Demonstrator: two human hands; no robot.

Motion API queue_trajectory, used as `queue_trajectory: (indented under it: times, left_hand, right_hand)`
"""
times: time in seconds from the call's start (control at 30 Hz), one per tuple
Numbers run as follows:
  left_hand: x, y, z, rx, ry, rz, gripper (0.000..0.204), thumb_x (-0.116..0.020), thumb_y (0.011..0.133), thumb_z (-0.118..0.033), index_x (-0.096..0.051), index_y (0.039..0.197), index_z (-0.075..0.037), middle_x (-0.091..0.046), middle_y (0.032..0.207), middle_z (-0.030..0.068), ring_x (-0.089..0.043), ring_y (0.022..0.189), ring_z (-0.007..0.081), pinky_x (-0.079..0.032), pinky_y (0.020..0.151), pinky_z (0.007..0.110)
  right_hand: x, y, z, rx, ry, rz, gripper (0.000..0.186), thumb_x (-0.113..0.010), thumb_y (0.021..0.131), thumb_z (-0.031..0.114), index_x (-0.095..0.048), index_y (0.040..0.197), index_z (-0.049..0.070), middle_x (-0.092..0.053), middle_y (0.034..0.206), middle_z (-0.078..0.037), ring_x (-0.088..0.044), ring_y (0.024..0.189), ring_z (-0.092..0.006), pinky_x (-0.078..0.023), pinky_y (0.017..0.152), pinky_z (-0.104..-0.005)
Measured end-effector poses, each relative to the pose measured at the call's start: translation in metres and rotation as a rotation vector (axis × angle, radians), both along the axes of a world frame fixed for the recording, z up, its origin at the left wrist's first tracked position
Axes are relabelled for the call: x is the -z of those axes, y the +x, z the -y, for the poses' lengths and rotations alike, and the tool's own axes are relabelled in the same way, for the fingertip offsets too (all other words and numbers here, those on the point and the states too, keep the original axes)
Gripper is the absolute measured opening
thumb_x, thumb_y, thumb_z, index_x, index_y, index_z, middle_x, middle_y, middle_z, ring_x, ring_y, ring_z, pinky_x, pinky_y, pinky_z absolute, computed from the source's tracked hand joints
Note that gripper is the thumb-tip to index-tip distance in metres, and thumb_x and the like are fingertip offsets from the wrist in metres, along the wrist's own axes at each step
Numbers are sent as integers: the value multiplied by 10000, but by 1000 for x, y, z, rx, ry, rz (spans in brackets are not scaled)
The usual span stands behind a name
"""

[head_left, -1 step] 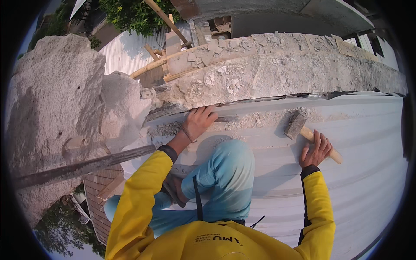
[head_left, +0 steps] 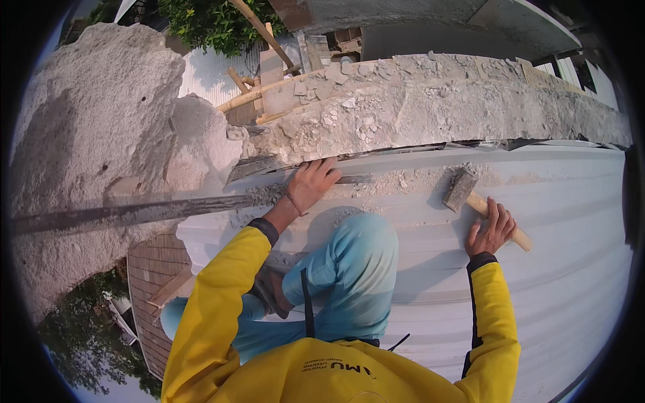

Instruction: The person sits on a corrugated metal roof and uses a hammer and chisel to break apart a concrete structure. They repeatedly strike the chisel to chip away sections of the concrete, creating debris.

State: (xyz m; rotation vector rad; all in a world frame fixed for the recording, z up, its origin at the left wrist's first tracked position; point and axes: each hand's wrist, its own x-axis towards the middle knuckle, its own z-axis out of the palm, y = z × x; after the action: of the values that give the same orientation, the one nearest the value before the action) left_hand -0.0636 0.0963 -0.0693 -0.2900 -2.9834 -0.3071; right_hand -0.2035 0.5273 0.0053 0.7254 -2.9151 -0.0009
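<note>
My left hand (head_left: 310, 183) has its fingers curled over a dark metal bar (head_left: 356, 179) at the foot of the broken concrete wall (head_left: 396, 107). My right hand (head_left: 492, 228) is wrapped round the wooden handle of a hammer (head_left: 461, 190), whose dusty head rests on the white corrugated metal roof (head_left: 524, 295). My bent leg (head_left: 349, 269) in light blue trousers is between my arms. Pale rubble (head_left: 396, 185) lies along the roof beside the wall.
A large jagged concrete mass (head_left: 94, 121) fills the left, crossed by a long dark bar (head_left: 121, 211). A tiled roof (head_left: 151, 295) and trees (head_left: 87, 336) show below it. Bamboo poles (head_left: 255, 27), foliage (head_left: 201, 23) and a grey ledge (head_left: 430, 40) are beyond the wall.
The view has shifted slightly, so the concrete mass and long dark bar at the left appear higher. My hands and the hammer have barely moved.
</note>
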Motion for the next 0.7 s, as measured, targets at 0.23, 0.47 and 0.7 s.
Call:
queue_trajectory:
  times: [0.23, 0.47, 0.7]
  left_hand:
    - [-17, 8, -8, -118, 165, 137, 318, -723, 814, -128, -545, 1067, -53, -496, 1290, 133, -654, 916, 318, -548, 730, 402]
    - [-26, 55, -51, -780, 824, 42, 369, -692, 890, -291, -477, 1022, -21, -610, 826, 169, -634, 686, 314, -525, 610, 401]
    - [-44, 28, -63, -1106, 1764, 55, 264, -567, 958, -262, -426, 957, -38, -498, 748, 77, -482, 472, 170, -430, 391, 325]
  right_hand:
    - [1, 7, 9, 0, -51, -91, 592, -582, 785, 209, -490, 1370, 185, -509, 1256, -94, -420, 1233, -314, -209, 1124, -528]
    - [1, 15, 10, 29, -65, -162, 549, -596, 796, 197, -512, 1339, 202, -530, 1247, -61, -443, 1227, -281, -221, 1130, -506]
    - [0, 20, 8, 15, -125, -205, 533, -605, 791, 196, -534, 1319, 208, -552, 1230, -44, -461, 1209, -272, -249, 1125, -491]
